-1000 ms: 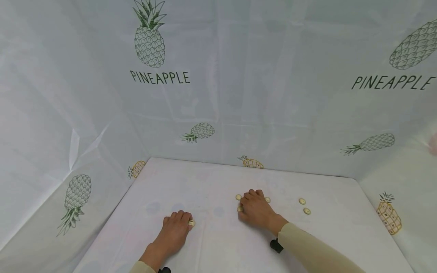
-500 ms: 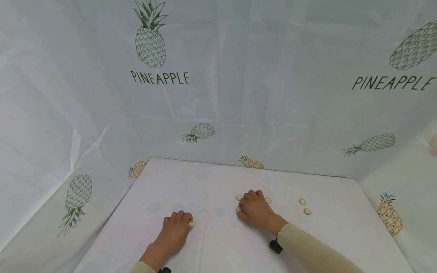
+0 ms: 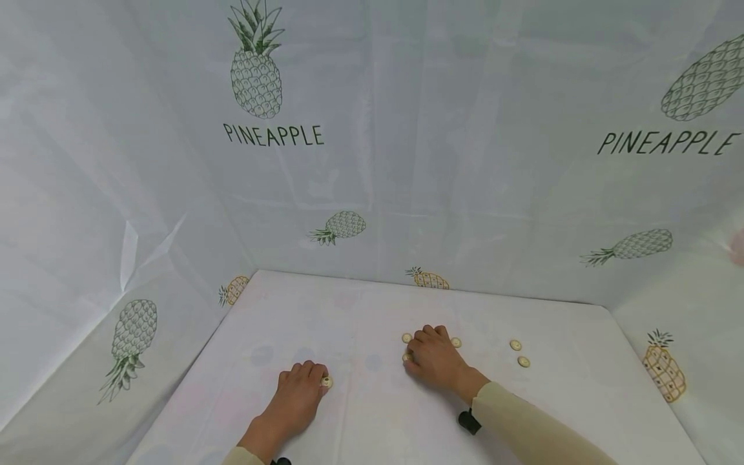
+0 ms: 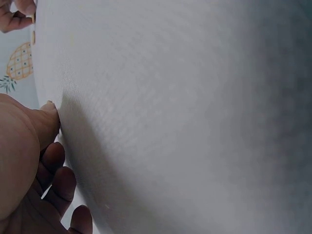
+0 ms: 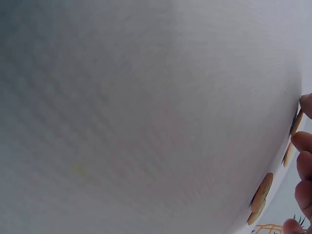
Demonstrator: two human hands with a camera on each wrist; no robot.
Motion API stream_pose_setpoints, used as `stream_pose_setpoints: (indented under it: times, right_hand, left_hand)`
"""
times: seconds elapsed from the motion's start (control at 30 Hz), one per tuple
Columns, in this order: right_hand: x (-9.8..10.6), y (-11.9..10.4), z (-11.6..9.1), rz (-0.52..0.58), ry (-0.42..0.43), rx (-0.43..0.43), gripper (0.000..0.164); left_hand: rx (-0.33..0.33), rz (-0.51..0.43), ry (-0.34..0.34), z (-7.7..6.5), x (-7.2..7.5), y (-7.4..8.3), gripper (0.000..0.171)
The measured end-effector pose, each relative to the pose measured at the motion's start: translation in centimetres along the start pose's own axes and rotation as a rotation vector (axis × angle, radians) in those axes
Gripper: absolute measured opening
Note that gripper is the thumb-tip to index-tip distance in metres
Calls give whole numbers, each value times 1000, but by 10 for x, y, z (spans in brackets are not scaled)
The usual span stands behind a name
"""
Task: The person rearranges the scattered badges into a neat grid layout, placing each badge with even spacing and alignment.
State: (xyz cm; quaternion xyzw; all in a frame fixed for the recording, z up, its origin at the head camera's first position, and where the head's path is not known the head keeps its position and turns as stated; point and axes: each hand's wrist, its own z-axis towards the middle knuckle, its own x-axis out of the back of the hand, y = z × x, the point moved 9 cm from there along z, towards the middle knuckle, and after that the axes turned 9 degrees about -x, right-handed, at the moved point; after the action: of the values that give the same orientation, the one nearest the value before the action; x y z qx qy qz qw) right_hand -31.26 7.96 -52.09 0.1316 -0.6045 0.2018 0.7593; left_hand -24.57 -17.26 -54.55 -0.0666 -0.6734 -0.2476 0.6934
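At the left of the table, my left hand [image 3: 295,397] pinches a small round pale wooden disc [image 3: 327,382] at its thumb and index finger. A dark mark shows on that disc's top. In the left wrist view the left hand [image 4: 29,151] hides nearly all of it. Farther right, my right hand [image 3: 434,360] holds another pale disc [image 3: 407,357] by its edges. The right wrist view shows this disc [image 5: 296,123] standing between thumb and fingertip, low against the tabletop. A third disc [image 3: 407,338] lies just beyond the right hand's fingers.
One disc [image 3: 456,342] lies close to the right hand's knuckles. Two more, an upper disc [image 3: 515,345] and a lower disc [image 3: 524,361], lie farther right. The white-covered table [image 3: 325,297] meets pineapple-printed curtains [image 3: 465,161] at its back and sides.
Almost nothing differs. Both hands stay in place with their discs; the right thumb and its disc have shifted very slightly left since a second ago.
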Motion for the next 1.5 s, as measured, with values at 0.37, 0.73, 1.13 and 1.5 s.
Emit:
stream_pose_setpoints:
  times: [0.37,0.73,1.13,1.5]
  right_hand:
    - [14,33,-18,7,19,-77,21]
    - [37,106,-57,0,101,-188,13]
    - [64,172,-110,-71,160,-230,14]
    - [61,201,-139,-79,32,-336,26]
  left_hand:
    - [3,0,-28,-1,-7,3,22]
    - [-7,-7,-21,-5,-4,4,20]
    - [-12,-10,-15,-7,2,7,18]
    - [-11,8,-15,-6,2,6,20]
